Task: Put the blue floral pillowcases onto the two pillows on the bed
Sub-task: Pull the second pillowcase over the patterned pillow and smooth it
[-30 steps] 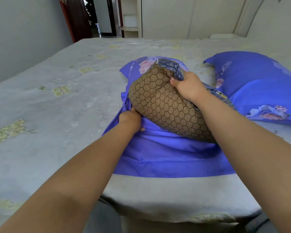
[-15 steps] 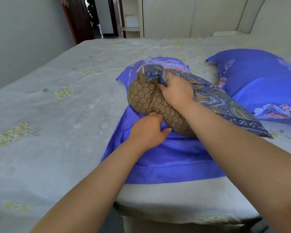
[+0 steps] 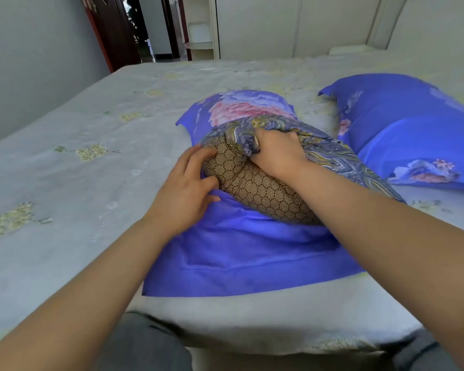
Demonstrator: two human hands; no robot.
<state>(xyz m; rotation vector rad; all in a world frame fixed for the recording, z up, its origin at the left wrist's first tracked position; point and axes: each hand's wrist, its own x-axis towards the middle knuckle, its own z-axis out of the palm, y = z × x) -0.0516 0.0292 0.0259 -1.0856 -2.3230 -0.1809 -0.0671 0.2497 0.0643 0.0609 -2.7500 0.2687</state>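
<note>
Brown pillow (image 3: 255, 183) at centre of bed (image 3: 65, 170), atop flat pillowcase (image 3: 239, 250). Right hand (image 3: 276, 151) fisted on paisley cover (image 3: 332, 153); left hand (image 3: 188, 188) spread loose against pillow's nine-o'clock end. Cased pillow (image 3: 402, 121) at two o'clock.

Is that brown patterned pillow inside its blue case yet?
Not yet. The brown pillow lies bare on top of the flat blue pillowcase, right hand gripping it.
</note>
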